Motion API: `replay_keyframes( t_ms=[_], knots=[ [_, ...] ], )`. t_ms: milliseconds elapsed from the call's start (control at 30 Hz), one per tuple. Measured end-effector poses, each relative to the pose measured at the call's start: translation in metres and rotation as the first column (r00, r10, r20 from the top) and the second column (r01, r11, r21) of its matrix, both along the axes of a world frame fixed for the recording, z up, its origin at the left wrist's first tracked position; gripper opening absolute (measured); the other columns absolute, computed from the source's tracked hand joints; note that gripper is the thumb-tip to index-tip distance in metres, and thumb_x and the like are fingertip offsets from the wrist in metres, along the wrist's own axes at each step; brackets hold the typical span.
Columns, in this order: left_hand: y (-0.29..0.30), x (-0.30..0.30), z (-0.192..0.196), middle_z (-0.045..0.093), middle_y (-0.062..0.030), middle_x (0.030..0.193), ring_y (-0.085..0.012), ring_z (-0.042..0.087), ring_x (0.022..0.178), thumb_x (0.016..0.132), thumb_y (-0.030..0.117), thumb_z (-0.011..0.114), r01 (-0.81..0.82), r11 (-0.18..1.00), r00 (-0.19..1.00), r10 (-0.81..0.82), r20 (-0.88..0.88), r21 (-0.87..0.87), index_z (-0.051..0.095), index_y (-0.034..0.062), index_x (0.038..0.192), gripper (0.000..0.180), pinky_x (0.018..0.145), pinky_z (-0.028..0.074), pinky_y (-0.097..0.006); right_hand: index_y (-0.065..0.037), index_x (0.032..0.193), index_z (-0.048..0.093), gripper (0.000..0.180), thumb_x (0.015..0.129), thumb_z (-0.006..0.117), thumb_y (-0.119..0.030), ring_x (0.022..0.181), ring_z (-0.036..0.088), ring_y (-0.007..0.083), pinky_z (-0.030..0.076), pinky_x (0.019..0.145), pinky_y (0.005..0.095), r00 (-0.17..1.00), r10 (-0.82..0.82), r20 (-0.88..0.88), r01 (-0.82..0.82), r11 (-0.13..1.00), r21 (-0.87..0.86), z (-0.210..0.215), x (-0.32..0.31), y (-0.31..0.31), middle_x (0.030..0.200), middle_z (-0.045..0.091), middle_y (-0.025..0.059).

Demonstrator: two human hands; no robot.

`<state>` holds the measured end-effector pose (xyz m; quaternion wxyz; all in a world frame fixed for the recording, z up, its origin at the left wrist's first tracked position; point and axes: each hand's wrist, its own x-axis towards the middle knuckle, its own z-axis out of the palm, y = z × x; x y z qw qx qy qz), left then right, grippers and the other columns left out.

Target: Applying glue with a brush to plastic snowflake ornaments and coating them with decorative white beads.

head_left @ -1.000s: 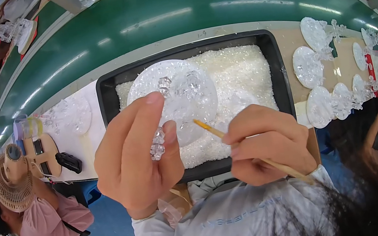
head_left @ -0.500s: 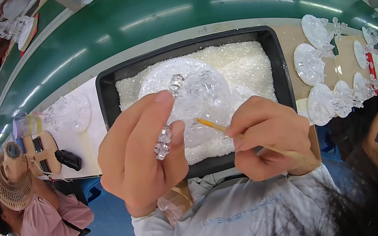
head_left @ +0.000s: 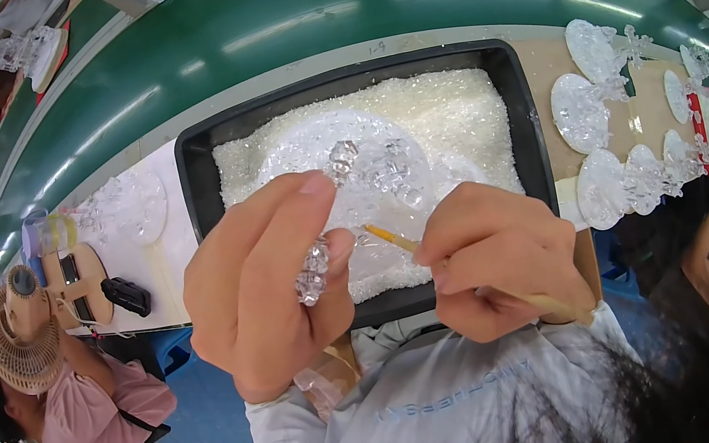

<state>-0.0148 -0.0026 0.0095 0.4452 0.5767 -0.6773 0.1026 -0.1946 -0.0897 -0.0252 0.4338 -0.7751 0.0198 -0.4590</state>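
Note:
My left hand (head_left: 267, 289) is closed around a clear faceted crystal ornament (head_left: 314, 271), whose beads show between finger and thumb and past the fingertips. What the palm covers stays hidden. In my right hand (head_left: 503, 257) is a thin yellow-tipped stick (head_left: 390, 236), pinched between thumb and fingers. Its tip points left toward the ornament; whether they touch I cannot tell. Below both hands, a round clear disc (head_left: 286, 153) lies on white glittering granules (head_left: 458, 108) inside a black tray (head_left: 533, 133). Further clear beaded parts (head_left: 399, 176) show over the disc.
Several clear round ornaments (head_left: 580, 113) stand on the brown board at right. On the left are another clear disc (head_left: 145, 206), a black object (head_left: 128, 296) and a fan (head_left: 23, 280). A green belt-like surface (head_left: 290, 19) runs behind. People sit at both sides.
The stick's tip has shifted slightly left, closer to the ornament. The ornament has turned a little in my left hand. The tray appears slightly higher in view.

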Motion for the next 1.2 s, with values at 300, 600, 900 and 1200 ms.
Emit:
replay_keyframes(
  t_ms=[300, 600, 900, 1200],
  knots=[
    [-0.005, 0.009, -0.004, 0.069, -0.0246, 0.084, -0.0303, 0.07, 0.073, 0.089, 0.0, 0.06, 0.026, 0.999, 0.999, -0.025, 0.044, -0.026, 0.062, -0.0131, 0.097, 0.016, 0.067, 0.056, -0.032, 0.001, 0.082, 0.063, 0.02, 0.066, 0.072, 0.01, 0.072, 0.061, 0.0296, 0.051, 0.059, 0.0327, 0.99, 0.099, -0.097, -0.109, 0.989, -0.096, 0.007, -0.004, -0.008, 0.089, 0.068, 0.0163],
    [-0.008, 0.01, -0.007, 0.069, -0.0242, 0.083, -0.0286, 0.069, 0.071, 0.088, 0.0, 0.061, 0.034, 0.998, 0.999, -0.033, 0.01, -0.055, 0.063, -0.015, 0.096, 0.017, 0.067, 0.056, -0.033, -0.001, 0.079, 0.062, 0.02, 0.065, 0.073, 0.008, 0.071, 0.061, 0.0289, 0.051, 0.058, 0.033, 0.997, 0.045, -0.065, -0.051, 0.995, -0.083, 0.003, -0.009, -0.008, 0.089, 0.069, 0.0159],
    [-0.008, 0.014, -0.012, 0.068, -0.0267, 0.085, -0.0302, 0.068, 0.072, 0.092, 0.005, 0.061, 0.077, 0.988, 0.997, -0.075, 0.021, -0.135, 0.061, -0.0162, 0.094, 0.021, 0.065, 0.055, -0.033, -0.001, 0.078, 0.061, 0.022, 0.062, 0.073, 0.008, 0.067, 0.061, 0.0283, 0.05, 0.055, 0.033, 0.996, 0.069, -0.055, -0.075, 0.992, -0.098, 0.003, -0.008, -0.012, 0.086, 0.069, 0.0154],
    [-0.009, 0.011, -0.008, 0.07, -0.0153, 0.078, -0.0302, 0.07, 0.068, 0.079, -0.003, 0.071, -0.01, 0.99, 1.0, 0.008, -0.013, -0.143, 0.065, -0.0089, 0.089, 0.013, 0.062, 0.056, -0.032, 0.001, 0.078, 0.061, 0.023, 0.061, 0.075, 0.004, 0.064, 0.061, 0.028, 0.05, 0.053, 0.0326, 0.996, 0.088, -0.007, -0.088, 0.986, -0.143, 0.004, -0.004, -0.013, 0.084, 0.068, 0.0186]
  ],
)
